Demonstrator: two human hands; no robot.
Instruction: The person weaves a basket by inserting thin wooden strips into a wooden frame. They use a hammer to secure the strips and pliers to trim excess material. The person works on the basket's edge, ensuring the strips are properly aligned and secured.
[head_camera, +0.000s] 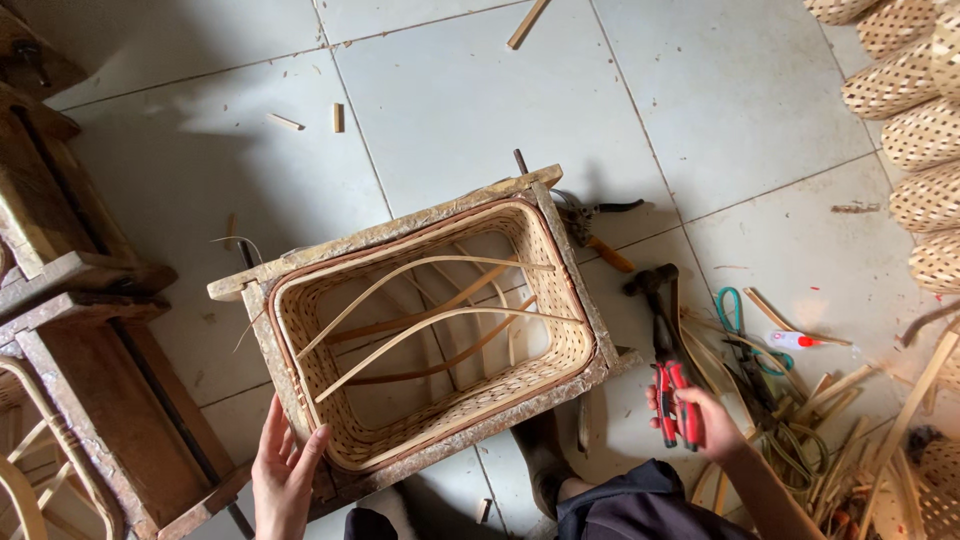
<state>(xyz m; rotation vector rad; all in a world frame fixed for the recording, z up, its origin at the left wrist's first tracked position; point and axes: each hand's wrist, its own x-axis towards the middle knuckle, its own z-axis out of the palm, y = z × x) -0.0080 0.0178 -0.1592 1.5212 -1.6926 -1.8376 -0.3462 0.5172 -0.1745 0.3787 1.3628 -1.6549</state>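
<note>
The left hand (283, 475) is resting open on the wooden frame (420, 225), which is holding the woven basket (440, 330) just beyond its fingers. The right hand (705, 420) is gripping red-handled pliers (676, 400) over the floor (750, 120).

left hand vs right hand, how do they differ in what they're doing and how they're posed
The left hand lies open, fingers spread, on the near corner of the wooden frame around the woven basket; the right hand is closed around the red-handled pliers. The left hand holds nothing, while the right hand grips a tool. The left hand touches the frame; the right hand is off to the side, over the tile floor. Both are bare.
</note>
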